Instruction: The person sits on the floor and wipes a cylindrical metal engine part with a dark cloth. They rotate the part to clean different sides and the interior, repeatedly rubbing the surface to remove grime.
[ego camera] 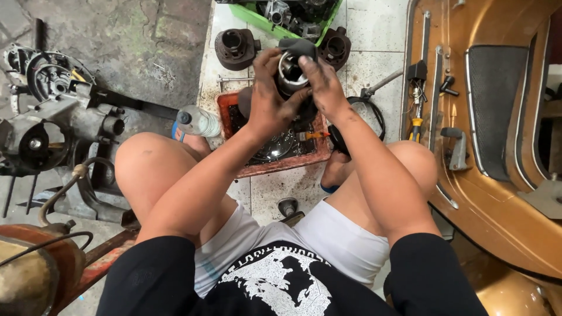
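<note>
Piston point(289, 71), a round metal part wrapped partly in a dark rag point(297, 47), sits between both hands, held up over a red tray point(280, 165) on the tiled floor point(374, 35). From the left: an engine case point(55, 131) lies on the concrete, then a clear bottle point(198, 121) beside the tray. The left hand point(266, 96) is clamped around the piston's left side, fingers curled under it. The right hand point(322, 82) is closed over its top and right side, pressing the rag against it. Two dark cylinders point(235, 48) stand beyond the hands, near a green crate point(263, 17). At far right lies a brown scooter body point(486, 134). Wiping well calls for a firm left-hand hold while the rag turns around the metal, kept over the tray.
</note>
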